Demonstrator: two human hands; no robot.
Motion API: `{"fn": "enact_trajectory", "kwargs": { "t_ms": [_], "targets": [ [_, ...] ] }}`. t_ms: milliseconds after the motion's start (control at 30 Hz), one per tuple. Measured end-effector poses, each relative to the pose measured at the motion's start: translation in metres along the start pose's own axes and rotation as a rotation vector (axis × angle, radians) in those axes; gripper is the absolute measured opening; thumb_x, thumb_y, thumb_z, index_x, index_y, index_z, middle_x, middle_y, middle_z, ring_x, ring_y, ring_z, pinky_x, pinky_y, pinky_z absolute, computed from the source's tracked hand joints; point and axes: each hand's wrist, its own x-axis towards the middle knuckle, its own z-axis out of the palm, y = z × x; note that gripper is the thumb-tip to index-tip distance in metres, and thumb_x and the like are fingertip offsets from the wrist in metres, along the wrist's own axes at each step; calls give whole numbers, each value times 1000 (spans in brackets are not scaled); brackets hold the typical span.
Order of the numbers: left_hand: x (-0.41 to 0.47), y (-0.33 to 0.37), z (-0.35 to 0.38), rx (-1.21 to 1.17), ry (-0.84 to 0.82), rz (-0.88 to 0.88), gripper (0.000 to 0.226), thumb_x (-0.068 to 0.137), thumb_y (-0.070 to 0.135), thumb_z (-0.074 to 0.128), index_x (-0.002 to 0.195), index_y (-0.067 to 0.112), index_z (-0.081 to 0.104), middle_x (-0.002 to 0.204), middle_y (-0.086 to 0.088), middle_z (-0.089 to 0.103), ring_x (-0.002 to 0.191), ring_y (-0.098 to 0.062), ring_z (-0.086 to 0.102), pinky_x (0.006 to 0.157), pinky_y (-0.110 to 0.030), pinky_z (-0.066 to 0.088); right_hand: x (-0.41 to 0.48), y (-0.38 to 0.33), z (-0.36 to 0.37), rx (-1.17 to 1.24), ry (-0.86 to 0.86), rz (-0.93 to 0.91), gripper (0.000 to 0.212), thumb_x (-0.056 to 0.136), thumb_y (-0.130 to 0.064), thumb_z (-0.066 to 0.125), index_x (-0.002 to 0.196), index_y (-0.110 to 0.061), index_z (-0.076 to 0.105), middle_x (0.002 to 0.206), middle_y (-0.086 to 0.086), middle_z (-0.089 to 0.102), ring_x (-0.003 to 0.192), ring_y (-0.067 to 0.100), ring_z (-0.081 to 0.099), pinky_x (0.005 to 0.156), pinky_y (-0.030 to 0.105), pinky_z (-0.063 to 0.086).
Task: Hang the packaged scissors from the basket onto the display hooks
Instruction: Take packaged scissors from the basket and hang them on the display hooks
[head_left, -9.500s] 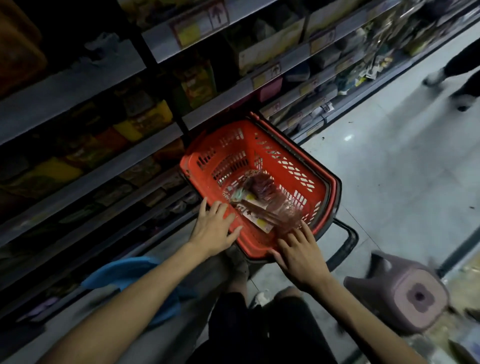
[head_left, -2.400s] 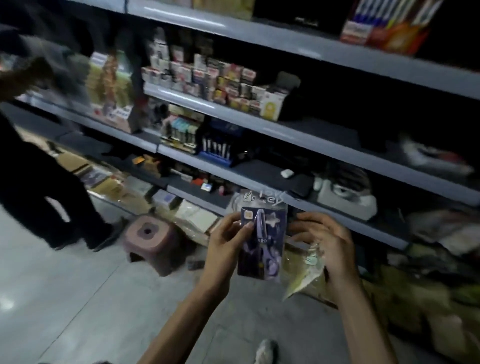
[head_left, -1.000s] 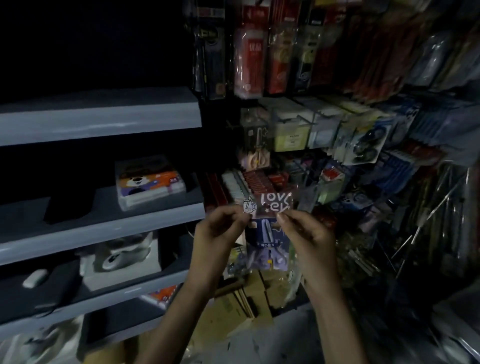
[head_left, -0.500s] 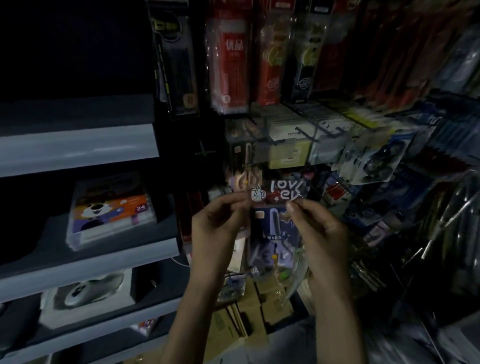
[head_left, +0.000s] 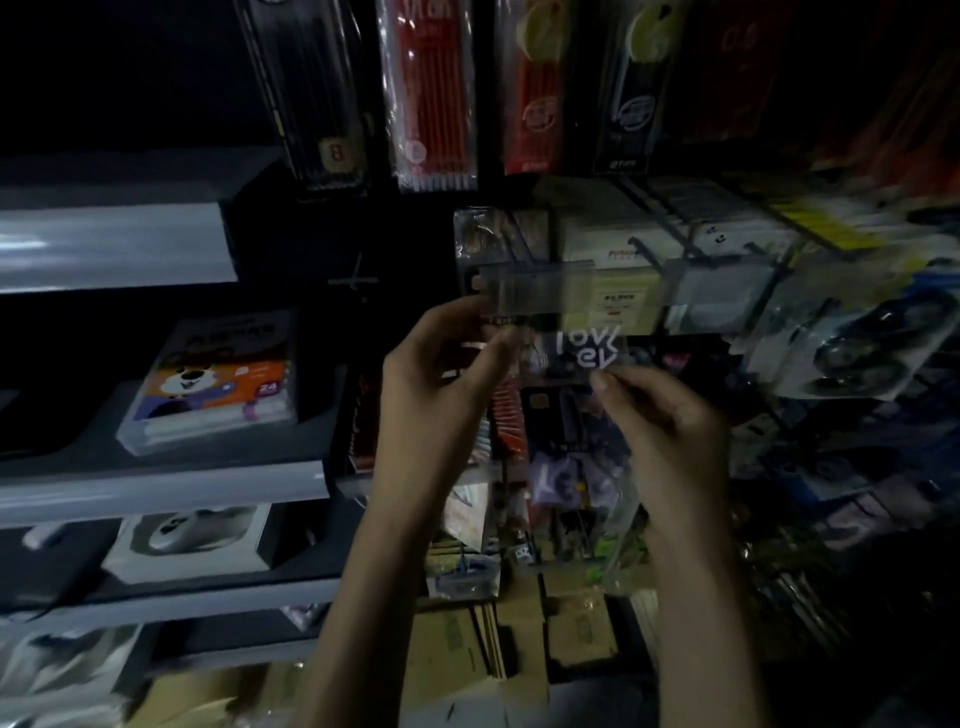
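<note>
A bear-printed box (head_left: 213, 379) is lying on the left shelf (head_left: 156, 488), a boxed mouse (head_left: 192, 535) sitting below, red pen packs (head_left: 434, 93) hanging above

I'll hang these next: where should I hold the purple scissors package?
Pinch the scissors package at its header corners, from both sides, as the left hand and right hand do; it hangs flat and upright, leaving the top centre free for a hook.

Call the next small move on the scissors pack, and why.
Probably raise the scissors pack a little and line its top up with a display hook. The left hand and right hand pinch it near its top corners, and it sits just below the hook row, not yet threaded. Its hang hole is too blurred to see.
</note>
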Motion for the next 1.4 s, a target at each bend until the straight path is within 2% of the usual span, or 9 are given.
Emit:
{"fn": "enact_trajectory", "kwargs": {
  "t_ms": [67,200,433,633,767,867,1033,1233,1400],
  "targets": [
    [-1,2,2,12,12,16,13,98,24,73,111,20,74,101,1,76,93,-13,73,83,-39,61,6,-2,0,4,-26,1,8,92,-23,77,93,-30,76,87,-18,77,87,-5,70,71,10,52],
    [-5,13,0,-9,13,88,9,101,19,70,104,12,74,91,-3,73,79,-8,65,72,-22,51,14,-6,-2,13,-90,-1,7,92,-23,76,98,-23,78,90,-9,79,87,2,73,68,12,51],
    [-4,27,-2,-35,-3,163,21,107,12,59,125,12,71,96,-19,69,82,-15,64,80,-26,53,23,-13,3,73,-166,5,5,91,-22,77,94,-26,76,83,-19,77,82,-5,71,66,9,50],
    [-2,31,1,31,-40,180,29,107,10,58,134,19,66,101,-22,68,91,-17,68,83,-26,54,26,-18,21,102,-149,-55,7,93,-19,76,100,-18,79,87,-10,78,85,3,73,71,17,54],
    [2,32,1,3,-43,162,28,107,11,58,133,17,64,99,-22,71,92,-35,69,86,-44,58,30,-17,30,153,-129,-72,10,94,-14,75,103,-11,77,90,-5,78,87,4,73,72,16,54],
    [2,30,0,5,-55,156,28,108,12,57,134,15,63,89,-12,67,84,-26,64,84,-46,55,34,-16,34,177,-96,-77,13,93,-15,75,104,-9,78,92,-3,78,90,7,73,75,19,54],
    [5,26,-2,-2,-76,152,30,108,13,56,137,15,61,91,-6,69,87,-25,63,88,-62,54,45,-16,43,134,-78,-114,13,92,-20,77,101,-10,78,89,-4,78,85,6,73,73,19,54],
    [8,22,-3,-33,-78,155,31,109,12,55,139,13,59,89,-1,70,84,-21,62,81,-38,53,52,-13,49,110,-63,-123,8,92,-21,77,95,-14,77,84,-6,77,80,4,72,71,19,54],
    [7,20,-2,-57,-79,152,33,109,10,54,141,14,58,93,-4,71,84,-19,64,84,-37,54,54,-8,52,126,-76,-133,8,91,-19,78,97,-14,77,88,-4,78,86,8,75,74,21,55]
  ]
}}
